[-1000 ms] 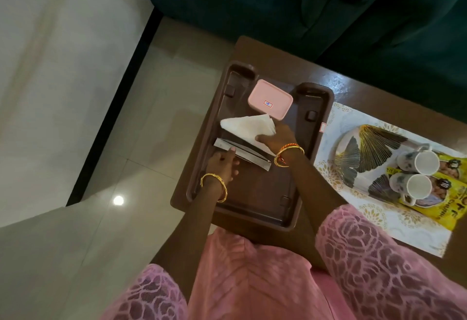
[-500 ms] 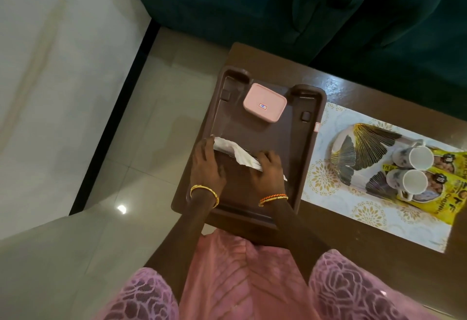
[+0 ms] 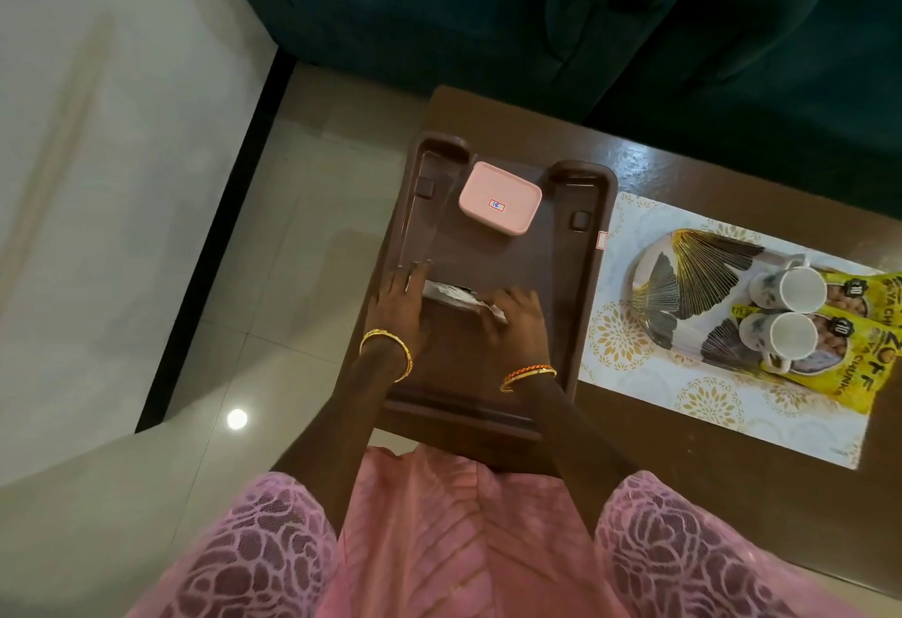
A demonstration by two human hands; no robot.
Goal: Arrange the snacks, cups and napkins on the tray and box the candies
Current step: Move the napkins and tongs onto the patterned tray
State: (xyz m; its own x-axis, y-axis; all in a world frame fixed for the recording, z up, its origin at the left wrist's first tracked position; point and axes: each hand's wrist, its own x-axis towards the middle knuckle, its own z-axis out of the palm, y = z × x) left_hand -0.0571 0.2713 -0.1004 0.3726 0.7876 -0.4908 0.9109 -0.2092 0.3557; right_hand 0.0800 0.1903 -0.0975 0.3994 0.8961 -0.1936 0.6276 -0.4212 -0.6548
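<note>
Left hand (image 3: 398, 298): lies palm down on the brown tray (image 3: 593, 285), fingers straight and flat, pressing the left end of a white napkin (image 3: 451, 299). Gold bangle on the wrist.

Right hand (image 3: 517, 320): palm down at the napkin's right end, fingers bent over its edge; they appear to press rather than pinch it, though the view is too dim to be sure. Orange and gold bangle on the wrist.

Napkin: a narrow strip, seemingly folded, lying across the middle of the tray between the two hands. Something thin and pale shows beneath it, not identifiable.

Pink box (image 3: 500, 198): rectangular, lid on, small label on top; sits on the far part of the tray, well apart from the hands.

Tray: on the left end of a dark wooden table (image 3: 488, 115), its near edge overhanging toward the person.

Patterned mat (image 3: 683, 403): white with gold motifs, on the table just right of the tray.

Oval plate (image 3: 683, 285): grey and gold leaf design, on the mat.

Two white cups (image 3: 800, 290): lying on their sides, mouths toward the camera, at the plate's right edge.

Yellow snack packets (image 3: 849, 339): under and beside the cups, at the mat's right end.

Green sofa (image 3: 537, 7): beyond the table.
</note>
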